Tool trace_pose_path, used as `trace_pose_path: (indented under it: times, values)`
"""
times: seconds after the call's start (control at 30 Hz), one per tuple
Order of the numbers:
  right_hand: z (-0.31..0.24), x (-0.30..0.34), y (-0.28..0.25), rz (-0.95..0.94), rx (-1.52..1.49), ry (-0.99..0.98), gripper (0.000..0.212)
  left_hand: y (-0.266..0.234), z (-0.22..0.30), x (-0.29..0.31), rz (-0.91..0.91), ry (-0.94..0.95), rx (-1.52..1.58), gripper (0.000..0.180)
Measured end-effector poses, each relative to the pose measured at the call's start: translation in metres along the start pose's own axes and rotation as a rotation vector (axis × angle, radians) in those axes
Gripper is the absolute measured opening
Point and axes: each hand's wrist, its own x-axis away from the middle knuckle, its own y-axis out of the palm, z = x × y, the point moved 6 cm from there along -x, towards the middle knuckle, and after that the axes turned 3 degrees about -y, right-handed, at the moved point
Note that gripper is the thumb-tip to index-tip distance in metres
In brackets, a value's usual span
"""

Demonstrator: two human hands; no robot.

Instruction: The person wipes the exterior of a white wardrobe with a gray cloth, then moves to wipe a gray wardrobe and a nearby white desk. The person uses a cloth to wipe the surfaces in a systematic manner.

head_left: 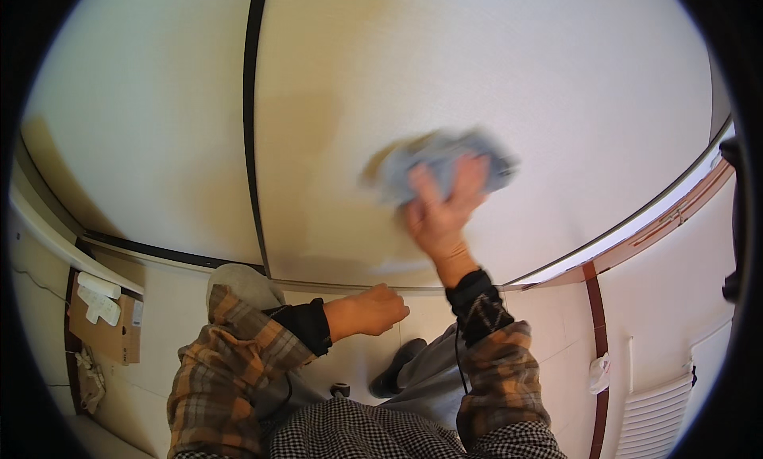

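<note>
My right hand (445, 213) presses a blue-grey cloth (397, 173) against a large pale panel (493, 77) in front of me. The fingers are spread over the bunched cloth, and both hand and cloth are smeared a little by motion. Below the panel's lower edge, my left hand (371, 309) is curled into a loose fist over my bent leg and the floor. Nothing shows in it, and it stays apart from the cloth.
A dark vertical strip (251, 109) divides the panel from another pale one on the left. At lower left, a cardboard box (119, 340) bears white objects (99, 300). A white slatted radiator (656, 419) stands at lower right. My dark shoe (397, 367) rests on the tiled floor.
</note>
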Motion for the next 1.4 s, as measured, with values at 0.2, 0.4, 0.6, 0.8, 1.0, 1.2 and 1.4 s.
trace_pose_path:
  times: [0.2,0.4,0.6,0.8,1.0,1.2,1.4]
  values:
    - [-0.039,0.127,0.011,-0.574,-0.041,-0.221,0.06,-0.002,0.001,0.0,-0.06,-0.022,0.03,0.023]
    - [0.081,0.041,-0.063,-0.099,0.021,0.187,0.06,-0.016,-0.002,0.004,0.024,0.0,0.038,0.023]
    - [0.08,0.064,-0.048,0.089,0.061,0.325,0.059,-0.002,-0.01,-0.001,-0.04,-0.043,-0.007,0.023]
    - [0.011,0.202,-0.007,0.054,-0.083,0.681,0.067,0.01,-0.012,-0.011,-0.11,-0.043,-0.002,0.027]
    - [0.047,0.162,-0.029,0.113,-0.186,0.833,0.069,0.009,-0.019,-0.013,-0.134,-0.074,0.022,0.028]
    - [0.055,0.107,-0.027,0.156,-0.043,0.525,0.067,-0.005,-0.011,-0.017,-0.164,-0.104,-0.031,0.037]
    - [0.088,0.244,-0.015,0.298,0.047,0.883,0.07,-0.042,-0.002,-0.026,0.104,-0.03,0.002,0.039]
